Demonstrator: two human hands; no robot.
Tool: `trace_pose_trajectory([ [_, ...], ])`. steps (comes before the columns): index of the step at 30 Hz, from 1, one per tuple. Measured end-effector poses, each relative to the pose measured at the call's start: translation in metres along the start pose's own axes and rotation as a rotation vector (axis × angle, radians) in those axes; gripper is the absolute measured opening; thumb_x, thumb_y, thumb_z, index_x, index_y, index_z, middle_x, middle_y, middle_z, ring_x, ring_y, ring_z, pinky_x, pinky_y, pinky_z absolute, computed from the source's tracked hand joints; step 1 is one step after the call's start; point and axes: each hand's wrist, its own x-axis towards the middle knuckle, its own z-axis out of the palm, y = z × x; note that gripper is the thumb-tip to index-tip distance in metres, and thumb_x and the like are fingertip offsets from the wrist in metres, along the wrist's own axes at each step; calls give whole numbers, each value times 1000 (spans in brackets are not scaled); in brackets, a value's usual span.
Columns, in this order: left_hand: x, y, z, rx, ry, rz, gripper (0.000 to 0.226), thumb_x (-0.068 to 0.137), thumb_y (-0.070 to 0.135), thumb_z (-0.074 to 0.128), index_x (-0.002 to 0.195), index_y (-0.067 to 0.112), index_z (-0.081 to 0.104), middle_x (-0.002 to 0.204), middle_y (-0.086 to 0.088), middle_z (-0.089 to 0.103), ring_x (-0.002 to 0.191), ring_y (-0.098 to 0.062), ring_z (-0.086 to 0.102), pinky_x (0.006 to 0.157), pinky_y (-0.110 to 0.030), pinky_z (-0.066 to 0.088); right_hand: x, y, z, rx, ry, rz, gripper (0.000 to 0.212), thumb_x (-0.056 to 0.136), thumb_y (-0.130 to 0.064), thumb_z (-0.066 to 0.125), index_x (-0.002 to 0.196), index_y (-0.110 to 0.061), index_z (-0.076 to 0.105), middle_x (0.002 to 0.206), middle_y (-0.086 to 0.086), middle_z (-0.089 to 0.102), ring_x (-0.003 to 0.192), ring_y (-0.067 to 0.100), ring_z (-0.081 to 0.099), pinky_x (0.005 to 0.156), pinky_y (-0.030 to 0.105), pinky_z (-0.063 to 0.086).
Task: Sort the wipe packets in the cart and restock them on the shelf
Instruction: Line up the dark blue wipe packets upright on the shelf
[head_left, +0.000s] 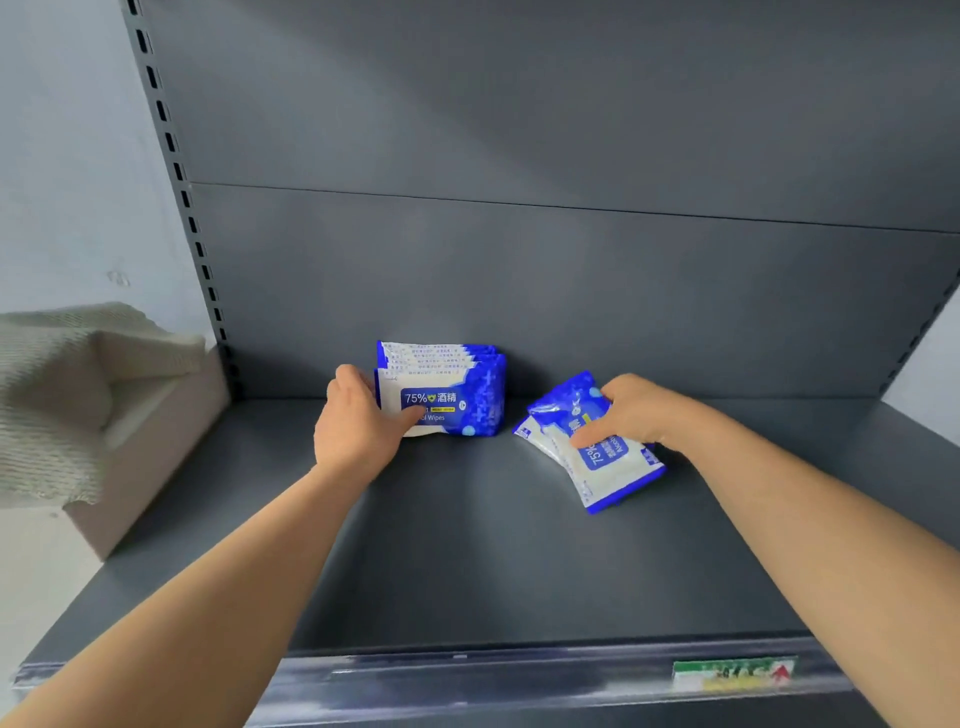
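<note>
The shelf (467, 545) and its back panel (519, 130) are dark slate grey. The upright post (176, 156) at the left carries a row of black slots. The standing wipe packets (457, 400), far and central, are deep blue and white, with a blue label panel bearing white "75%" lettering, a small yellow-green shield and a thin yellow strip. The tilted wipe packets (618, 470) to the right show the same blue and white. The near price strip (467, 670) is glossy grey, and its tag (732, 675) is green, white and yellow with a red arrow. At left a beige box (145, 457) sits under a pale, finely ribbed cloth (47, 395), and the wall (62, 130) is bluish white.
</note>
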Motion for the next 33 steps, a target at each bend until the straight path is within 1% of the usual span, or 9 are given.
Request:
trace_pose_trajectory([
  [4, 4, 2, 4, -147, -60, 23, 36, 73, 26, 76, 84, 14, 44, 81, 0, 59, 75, -26, 62, 63, -39, 50, -16, 6, -19, 237, 62, -44, 22, 75, -3, 77, 94, 0, 67, 94, 16, 73, 75, 26, 69, 73, 37, 56],
  [7, 6, 3, 8, -213, -125, 43, 21, 74, 28, 74, 75, 18, 56, 77, -1, 68, 73, -23, 67, 69, -35, 55, -25, 6, -28, 348, 67, -96, 17, 78, -1, 74, 93, -8, 69, 95, 13, 74, 78, 25, 70, 73, 36, 57],
  [11, 3, 3, 6, -436, -323, 55, 30, 74, 53, 73, 84, 25, 72, 80, 9, 73, 71, -10, 64, 77, -33, 54, -25, -16, -14, 386, 17, -157, 18, 78, -1, 74, 90, -12, 69, 93, 10, 74, 76, 24, 71, 72, 37, 58],
  [15, -3, 6, 1, -506, -479, 68, 26, 77, 45, 74, 95, 26, 73, 92, 7, 74, 81, -8, 64, 77, -25, 49, -11, -47, 11, 289, -2, -210, 28, 73, -5, 79, 99, -7, 68, 91, 9, 75, 81, 27, 72, 80, 46, 58],
  [19, 4, 3, -3, -340, -430, 69, 27, 70, 29, 84, 84, 13, 68, 88, -2, 72, 76, -14, 66, 74, -30, 55, -3, -63, 21, 331, -35, -269, 25, 78, -10, 76, 101, -8, 66, 96, 10, 74, 86, 29, 72, 82, 45, 57],
  [23, 9, -6, -12, -371, -422, 52, 22, 77, 13, 78, 76, 10, 57, 89, -10, 69, 78, -25, 70, 65, -35, 60, -2, -66, 20, 534, -66, -274, 13, 92, -17, 60, 104, -12, 64, 101, 9, 72, 83, 23, 70, 76, 35, 55],
  [27, 14, -14, -18, -379, -287, 22, 17, 81, 6, 73, 81, 5, 56, 87, -16, 70, 66, -23, 69, 64, -36, 61, -1, -63, 17, 612, 80, -247, 8, 90, -11, 60, 97, -14, 61, 90, 5, 71, 72, 14, 66, 60, 24, 51],
  [30, 12, -19, -18, -466, -281, -23, 18, 82, 4, 71, 84, 5, 53, 93, -16, 70, 76, -26, 72, 71, -42, 60, -3, -55, 15, 778, 103, -209, 22, 83, -3, 68, 100, -15, 60, 93, 5, 72, 73, 15, 68, 62, 28, 55],
  [33, 8, -18, -18, -493, -310, -24, 22, 85, 6, 69, 98, 7, 52, 99, -10, 67, 81, -21, 71, 65, -35, 61, -8, -47, 26, 904, 84, -179, 38, 76, 3, 74, 108, -10, 59, 99, 8, 73, 79, 22, 72, 64, 33, 60],
])
